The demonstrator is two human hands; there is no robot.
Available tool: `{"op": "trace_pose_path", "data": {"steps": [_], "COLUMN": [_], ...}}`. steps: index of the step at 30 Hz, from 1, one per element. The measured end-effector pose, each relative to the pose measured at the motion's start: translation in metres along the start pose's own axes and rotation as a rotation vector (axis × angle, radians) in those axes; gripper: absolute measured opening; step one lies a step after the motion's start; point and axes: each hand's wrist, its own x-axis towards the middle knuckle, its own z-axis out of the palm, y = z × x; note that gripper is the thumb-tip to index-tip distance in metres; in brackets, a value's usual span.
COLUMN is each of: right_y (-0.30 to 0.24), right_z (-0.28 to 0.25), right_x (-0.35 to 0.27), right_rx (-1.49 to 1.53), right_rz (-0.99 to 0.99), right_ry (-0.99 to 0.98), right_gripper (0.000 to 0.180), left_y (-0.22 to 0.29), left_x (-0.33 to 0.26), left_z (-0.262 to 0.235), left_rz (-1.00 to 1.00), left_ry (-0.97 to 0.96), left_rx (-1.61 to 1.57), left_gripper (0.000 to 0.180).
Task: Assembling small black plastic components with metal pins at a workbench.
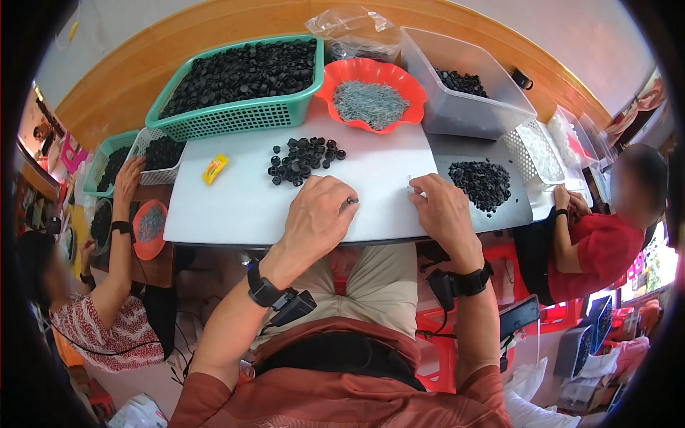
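Note:
My left hand rests on the white tabletop and pinches a small black ring-shaped part between thumb and fingers. My right hand lies a little to the right, its fingertips closed on a small pale piece that is too small to make out. Just beyond my left hand sits a loose heap of small black caps. A second pile of black caps lies on the grey surface by my right hand.
A green basket of black caps, an orange bowl of grey pins and a clear bin stand at the back. A yellow packet lies left. One person sits at the left, reaching into a white basket; another sits at the right.

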Motion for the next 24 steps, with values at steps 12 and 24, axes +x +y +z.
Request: {"op": "trace_pose_path", "data": {"steps": [12, 24], "right_y": [-0.013, -0.022], "right_z": [-0.009, 0.008], "right_x": [-0.001, -0.021], "right_rx": [-0.01, 0.487], "right_rz": [-0.151, 0.067], "right_ry": [-0.048, 0.06], "right_gripper": [0.021, 0.013], "left_y": [0.0, 0.009], "left_x": [-0.003, -0.003], "left_z": [-0.003, -0.02], "left_rz": [0.032, -0.02], "left_ry": [-0.035, -0.102], "left_rx": [0.048, 0.036], "left_gripper": [0.017, 0.022]}}
